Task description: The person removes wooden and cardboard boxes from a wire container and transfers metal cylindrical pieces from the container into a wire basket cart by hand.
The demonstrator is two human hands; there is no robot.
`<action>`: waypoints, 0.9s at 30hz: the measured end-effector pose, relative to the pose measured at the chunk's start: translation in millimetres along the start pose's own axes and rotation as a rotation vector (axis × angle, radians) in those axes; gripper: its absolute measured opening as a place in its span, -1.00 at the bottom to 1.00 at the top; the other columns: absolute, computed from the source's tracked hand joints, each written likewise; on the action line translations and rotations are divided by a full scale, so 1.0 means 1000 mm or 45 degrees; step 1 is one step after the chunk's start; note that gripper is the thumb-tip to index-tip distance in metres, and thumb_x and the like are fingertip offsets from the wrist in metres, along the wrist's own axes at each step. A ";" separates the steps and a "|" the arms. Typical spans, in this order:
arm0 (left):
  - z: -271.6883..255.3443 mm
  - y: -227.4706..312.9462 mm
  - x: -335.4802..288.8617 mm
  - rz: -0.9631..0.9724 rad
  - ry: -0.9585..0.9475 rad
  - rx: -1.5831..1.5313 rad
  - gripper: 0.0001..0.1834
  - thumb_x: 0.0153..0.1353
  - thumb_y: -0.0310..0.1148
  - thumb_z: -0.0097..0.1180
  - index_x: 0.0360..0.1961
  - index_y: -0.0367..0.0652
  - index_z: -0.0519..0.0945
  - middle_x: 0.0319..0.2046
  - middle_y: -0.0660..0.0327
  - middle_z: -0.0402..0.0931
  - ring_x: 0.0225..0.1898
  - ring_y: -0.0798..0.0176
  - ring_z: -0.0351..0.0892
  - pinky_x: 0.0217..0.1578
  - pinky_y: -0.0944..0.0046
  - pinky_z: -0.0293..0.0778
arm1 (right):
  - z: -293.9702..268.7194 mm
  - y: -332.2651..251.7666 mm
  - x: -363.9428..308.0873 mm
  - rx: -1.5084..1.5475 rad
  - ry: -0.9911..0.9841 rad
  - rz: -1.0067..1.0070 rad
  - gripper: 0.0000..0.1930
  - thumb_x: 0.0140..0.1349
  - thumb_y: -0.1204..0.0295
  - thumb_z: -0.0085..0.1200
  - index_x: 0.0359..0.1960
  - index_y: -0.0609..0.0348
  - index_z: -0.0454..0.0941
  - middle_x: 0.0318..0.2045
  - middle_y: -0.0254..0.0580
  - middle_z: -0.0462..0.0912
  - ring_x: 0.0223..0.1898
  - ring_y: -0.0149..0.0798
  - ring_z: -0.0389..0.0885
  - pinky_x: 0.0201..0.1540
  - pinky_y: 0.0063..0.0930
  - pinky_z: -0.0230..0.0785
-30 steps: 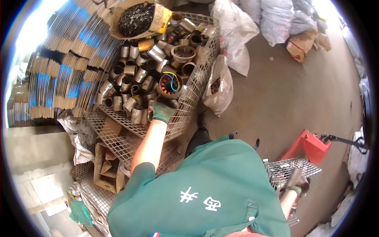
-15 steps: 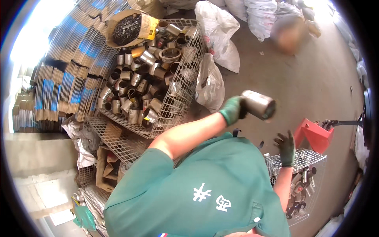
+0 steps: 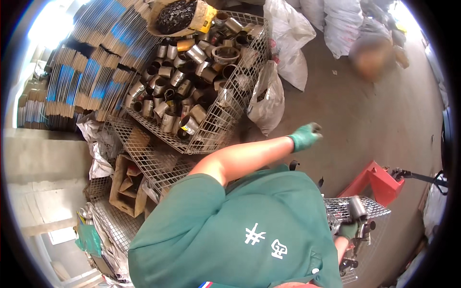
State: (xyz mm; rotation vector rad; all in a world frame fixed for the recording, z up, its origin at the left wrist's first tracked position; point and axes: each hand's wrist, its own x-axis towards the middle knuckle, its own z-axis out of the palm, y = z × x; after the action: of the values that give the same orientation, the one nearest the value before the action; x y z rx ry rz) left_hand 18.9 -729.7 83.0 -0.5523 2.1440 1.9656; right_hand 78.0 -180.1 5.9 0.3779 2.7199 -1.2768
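My left hand, in a green work glove with dark fingertips, is out in front over the floor, fingers curled in and holding nothing visible. My right hand, gloved the same way, is low at the right-hand wire cage. Its fingers are closed around the lower end of a shiny, can-sized metal cylinder, which stands up above the glove. More metal parts lie in that cage around the hand, partly hidden by it and by the wire mesh.
At the left, a large wire cage is heaped with metal cylinders, with a carton of dark small parts on top. White sacks stand beside it. A red metal piece is beyond the right cage. Stacked cardboard fills the far left.
The metal cylinder has passed from my left hand to my right. My right hand has gone down to the cage with it, and the view has shifted slightly.
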 end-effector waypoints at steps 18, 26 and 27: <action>-0.410 -0.185 -0.031 -0.402 0.783 0.983 -0.44 0.20 -0.29 0.07 0.27 -0.04 0.43 0.27 -0.11 0.32 0.23 -0.15 0.40 0.22 0.04 0.37 | 0.086 -0.130 0.030 0.503 -0.322 0.649 -0.61 0.23 0.40 0.13 0.08 0.26 0.48 -0.10 -0.13 0.65 -0.05 -0.13 0.64 0.07 -0.35 0.45; -0.434 -0.190 -0.010 -0.358 0.423 1.017 -0.73 0.08 -0.37 0.20 -0.14 -0.10 0.63 -0.02 -0.09 0.53 -0.03 -0.18 0.57 -0.02 -0.02 0.52 | 0.274 -0.370 -0.013 0.340 -0.981 0.095 -0.65 0.25 0.57 0.09 0.07 0.44 0.48 -0.06 0.01 0.66 -0.01 -0.20 0.64 0.12 -0.42 0.46; -0.433 -0.191 -0.017 -0.300 0.449 0.967 -0.77 0.06 -0.42 0.20 -0.20 -0.12 0.62 -0.05 -0.08 0.53 -0.06 -0.18 0.57 -0.05 -0.02 0.52 | 0.291 -0.392 -0.016 0.323 -0.974 0.106 -0.65 0.25 0.57 0.09 0.07 0.44 0.48 -0.06 0.01 0.66 -0.01 -0.20 0.64 0.12 -0.42 0.46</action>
State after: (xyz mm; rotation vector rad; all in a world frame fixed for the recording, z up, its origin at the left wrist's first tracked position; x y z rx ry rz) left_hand 158.4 -1165.9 -39.0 -0.9761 2.6314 0.8623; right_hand -13.9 -647.2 113.5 0.0032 1.8986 -1.3780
